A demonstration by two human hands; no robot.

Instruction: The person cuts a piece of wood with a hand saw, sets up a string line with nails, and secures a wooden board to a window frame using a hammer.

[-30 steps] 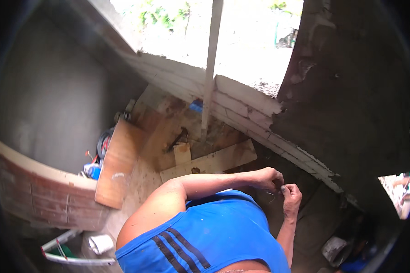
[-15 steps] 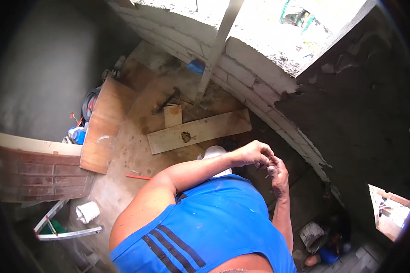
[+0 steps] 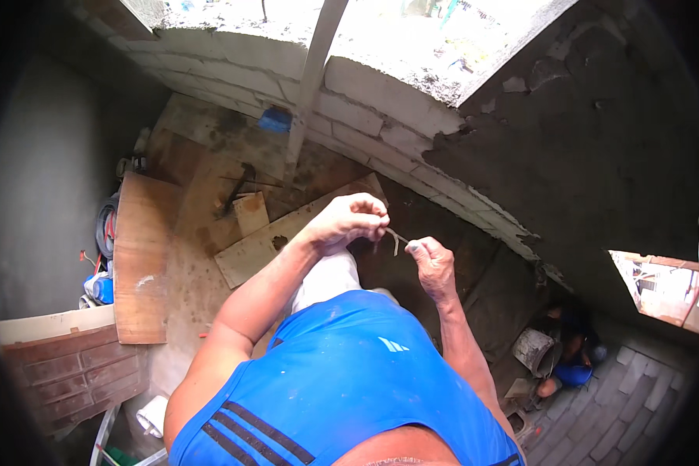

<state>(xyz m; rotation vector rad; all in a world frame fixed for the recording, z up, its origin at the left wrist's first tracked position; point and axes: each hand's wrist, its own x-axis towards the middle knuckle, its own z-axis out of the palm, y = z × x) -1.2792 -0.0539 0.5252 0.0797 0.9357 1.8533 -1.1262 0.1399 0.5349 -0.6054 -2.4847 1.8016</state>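
Observation:
My left hand (image 3: 348,222) is raised in front of my body, its thumb and fingers pinched together. A thin, pale piece of string (image 3: 397,241) runs from its fingertips toward my right hand (image 3: 433,268), and a short loose end hangs from it. Thumb and forefinger of the right hand are closed on the other end, a little lower and to the right. Beneath the left hand lies a long pale wooden board (image 3: 245,258) with a dark hole in it. A hammer (image 3: 239,189) rests on the floor beyond, beside a small wood offcut (image 3: 251,214).
A plywood sheet (image 3: 140,264) leans at the left, near a brown panelled piece (image 3: 74,377) and a white bucket (image 3: 154,415). An upright timber (image 3: 312,85) stands against the low block wall (image 3: 357,114). A dirty bucket (image 3: 534,351) sits at lower right.
My hands have drawn apart and now show the string between them. They have shifted left in the picture. The view has turned, and more block paving shows at lower right.

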